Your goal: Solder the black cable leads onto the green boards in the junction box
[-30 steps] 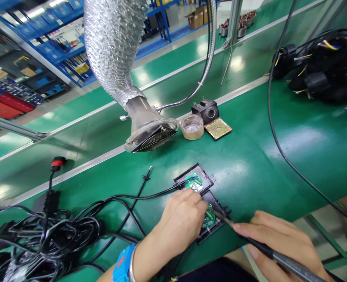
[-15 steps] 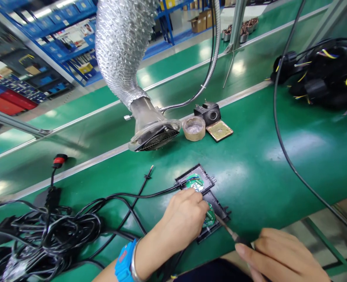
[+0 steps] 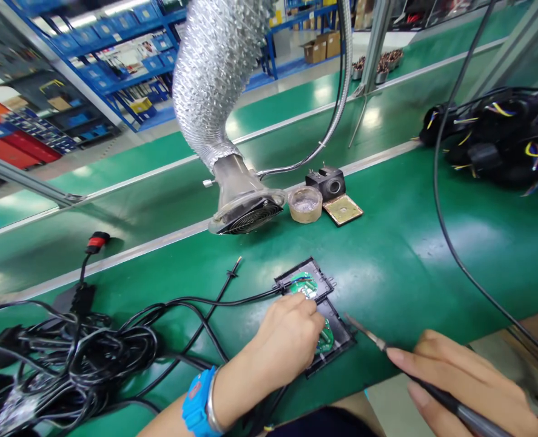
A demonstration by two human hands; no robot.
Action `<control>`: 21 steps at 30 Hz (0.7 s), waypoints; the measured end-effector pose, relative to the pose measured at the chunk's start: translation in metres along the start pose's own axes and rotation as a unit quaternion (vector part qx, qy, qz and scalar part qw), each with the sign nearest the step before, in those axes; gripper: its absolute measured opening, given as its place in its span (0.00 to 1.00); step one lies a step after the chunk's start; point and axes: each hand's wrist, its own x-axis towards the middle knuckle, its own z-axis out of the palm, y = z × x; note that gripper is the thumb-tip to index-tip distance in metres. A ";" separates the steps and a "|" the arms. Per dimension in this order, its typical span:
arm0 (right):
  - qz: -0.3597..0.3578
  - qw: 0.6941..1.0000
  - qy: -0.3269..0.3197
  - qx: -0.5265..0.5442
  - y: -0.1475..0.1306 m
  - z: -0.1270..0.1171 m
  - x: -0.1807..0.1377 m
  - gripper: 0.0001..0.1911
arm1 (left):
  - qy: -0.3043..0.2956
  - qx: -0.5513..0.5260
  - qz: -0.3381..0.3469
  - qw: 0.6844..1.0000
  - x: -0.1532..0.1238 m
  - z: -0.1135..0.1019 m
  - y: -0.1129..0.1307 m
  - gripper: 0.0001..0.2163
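In the head view, my left hand [image 3: 291, 331] is closed over the near one of two black plastic housings, its fingers curled down. What the fingertips pinch is hidden under the hand. The near housing [image 3: 340, 325] holds a green circuit board [image 3: 327, 341], partly covered by my hand. Just beyond it, the far housing [image 3: 316, 265] has another green board [image 3: 305, 284] with thin coloured wires and a black cable entering from the left. A soldering iron [image 3: 435, 393] is gripped like a pen in my right hand [image 3: 473, 376]. Its tip points left, just right of the near housing, apart from the board.
A tangled pile of black cables [image 3: 100, 346] lies on the left. Above the bench hangs a fume extractor hood [image 3: 245, 206]. Behind the housings stand a round tub [image 3: 305, 206] and an iron stand [image 3: 327, 182]. Black parts with coloured wires [image 3: 491, 136] sit far right.
The soldering iron's tip has drawn back to the right, away from the near board, as my right hand moved right. My left hand stays over the housing. The camera view shifted slightly.
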 end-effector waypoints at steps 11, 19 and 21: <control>-0.086 0.991 0.104 -0.025 0.079 0.017 0.108 0.15 | 0.012 0.008 0.000 1.000 0.001 0.001 0.002 0.06; -0.029 0.996 0.085 0.021 0.125 0.054 0.150 0.12 | 0.095 -0.152 -0.055 0.982 -0.032 -0.024 -0.005 0.10; 0.001 0.988 0.155 0.025 0.132 0.040 0.145 0.11 | 0.148 -0.166 -0.080 0.972 -0.054 -0.027 -0.007 0.11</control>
